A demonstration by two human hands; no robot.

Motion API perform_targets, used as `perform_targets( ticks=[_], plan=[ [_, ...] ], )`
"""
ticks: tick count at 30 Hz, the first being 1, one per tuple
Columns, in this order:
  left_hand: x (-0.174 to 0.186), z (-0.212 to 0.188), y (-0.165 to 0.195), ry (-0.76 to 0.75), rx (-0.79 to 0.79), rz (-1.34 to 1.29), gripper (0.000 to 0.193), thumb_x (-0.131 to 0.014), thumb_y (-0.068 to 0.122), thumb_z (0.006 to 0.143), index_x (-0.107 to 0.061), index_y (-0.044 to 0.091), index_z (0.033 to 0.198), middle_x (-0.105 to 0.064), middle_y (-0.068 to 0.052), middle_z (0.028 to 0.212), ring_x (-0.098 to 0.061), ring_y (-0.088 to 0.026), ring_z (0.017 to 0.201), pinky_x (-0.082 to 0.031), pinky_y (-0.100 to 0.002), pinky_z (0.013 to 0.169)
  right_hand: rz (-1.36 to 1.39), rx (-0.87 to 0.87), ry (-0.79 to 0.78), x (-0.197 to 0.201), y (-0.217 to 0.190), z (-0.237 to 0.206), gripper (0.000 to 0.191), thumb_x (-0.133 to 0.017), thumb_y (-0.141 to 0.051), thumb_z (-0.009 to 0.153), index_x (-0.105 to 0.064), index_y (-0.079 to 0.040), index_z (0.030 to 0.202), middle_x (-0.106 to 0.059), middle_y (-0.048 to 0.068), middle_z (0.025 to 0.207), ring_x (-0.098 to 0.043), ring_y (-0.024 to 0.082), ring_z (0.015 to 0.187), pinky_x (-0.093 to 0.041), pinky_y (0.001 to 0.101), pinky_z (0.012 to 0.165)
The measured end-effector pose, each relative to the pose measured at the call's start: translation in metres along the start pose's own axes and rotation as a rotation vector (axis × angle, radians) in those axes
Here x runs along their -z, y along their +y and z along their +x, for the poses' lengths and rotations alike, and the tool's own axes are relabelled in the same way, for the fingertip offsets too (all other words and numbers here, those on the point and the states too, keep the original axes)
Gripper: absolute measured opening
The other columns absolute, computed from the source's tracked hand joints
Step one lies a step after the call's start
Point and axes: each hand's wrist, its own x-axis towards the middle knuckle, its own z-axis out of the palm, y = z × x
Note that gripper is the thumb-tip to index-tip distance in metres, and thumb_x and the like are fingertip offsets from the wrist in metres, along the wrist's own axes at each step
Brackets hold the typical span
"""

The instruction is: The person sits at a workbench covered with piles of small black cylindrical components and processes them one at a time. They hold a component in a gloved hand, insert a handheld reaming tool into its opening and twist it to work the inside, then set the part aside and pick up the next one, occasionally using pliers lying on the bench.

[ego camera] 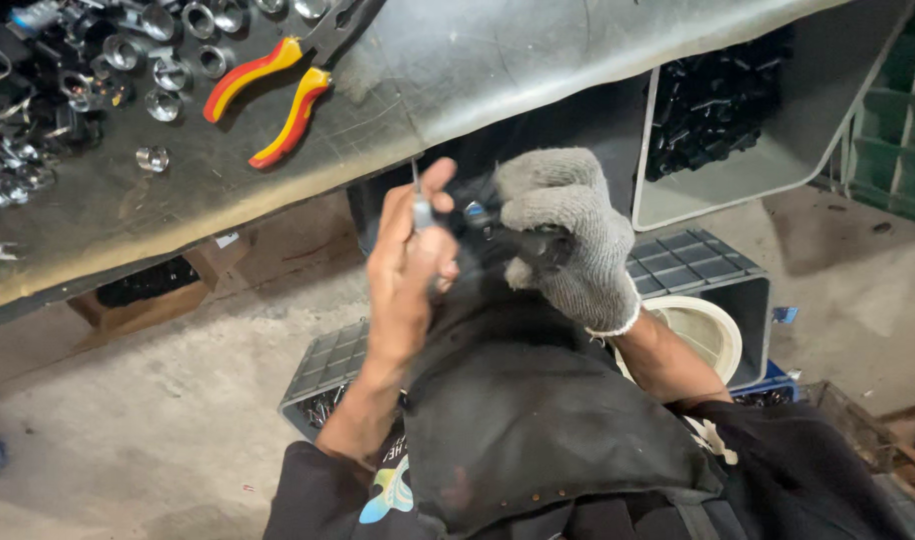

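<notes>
Bare left hand (403, 275) is clenched around a small screwdriver (422, 208), shaft pointing up toward 12 o'clock. Gloved right hand (568, 235) grips a small dark part (478, 222) at 3 o'clock of the tool, nearly touching it.

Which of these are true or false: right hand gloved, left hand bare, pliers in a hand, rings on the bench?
1. The right hand wears a grey knit glove. True.
2. The left hand is gloved too. False: it is bare, gripping a slim metal tool.
3. The red-and-yellow pliers are held. False: they lie on the workbench.
4. Metal rings lie on the workbench. True.
</notes>
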Motion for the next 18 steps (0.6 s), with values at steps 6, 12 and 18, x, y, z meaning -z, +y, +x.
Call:
perform_targets(
  ticks=[6,12,18],
  plan=[
    [0.031,-0.018,0.029,-0.148,-0.040,-0.073,0.049,-0.051,0.010,0.108,-0.035,0.006,0.154,-0.061,-0.011,0.099,-0.058,-0.011,0.076,-0.053,-0.023,0.065,0.185,-0.322,-0.103,0.004,-0.011,0.002,0.036,-0.067,-0.001,0.100,-0.057,-0.003,0.135,-0.071,0.012,0.113,-0.073,0.023,0.100,-0.059,0.0349,0.091],
    [0.015,-0.017,0.044,-0.007,-0.022,-0.568,0.029,-0.058,0.001,0.103,-0.044,0.001,0.129,-0.063,-0.026,0.100,-0.054,-0.014,0.059,-0.047,-0.023,0.047,0.410,-0.133,-0.083,0.000,0.004,-0.006,0.022,-0.064,-0.009,0.107,-0.056,-0.003,0.127,-0.068,0.013,0.106,-0.070,0.023,0.096,-0.056,0.0397,0.102],
    [0.004,-0.038,0.071,-0.171,-0.018,-0.287,0.045,-0.061,0.004,0.096,-0.042,0.011,0.136,-0.067,-0.023,0.104,-0.058,-0.011,0.058,-0.049,-0.021,0.053,0.427,-0.140,-0.049,0.001,0.014,-0.019,0.019,-0.062,-0.020,0.110,-0.058,-0.004,0.120,-0.065,0.009,0.098,-0.068,0.020,0.090,-0.060,0.0401,0.097]
  ],
)
